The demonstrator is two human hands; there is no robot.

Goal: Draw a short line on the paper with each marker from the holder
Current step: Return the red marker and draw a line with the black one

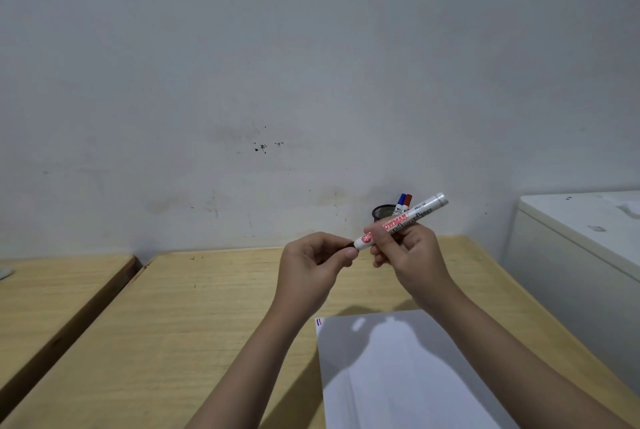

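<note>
My right hand grips the barrel of a white board marker held up over the desk, its rear end pointing up and right. My left hand pinches the marker's black cap at the lower left end. Behind the hands stands a black mesh holder by the wall, with a blue-capped marker and a red-capped marker standing in it. A white sheet of paper lies on the desk near me; two short lines, red and blue, mark its top left corner.
The wooden desk runs from the wall toward me. A second wooden desk stands to the left across a narrow gap. A white cabinet or appliance stands to the right of the desk.
</note>
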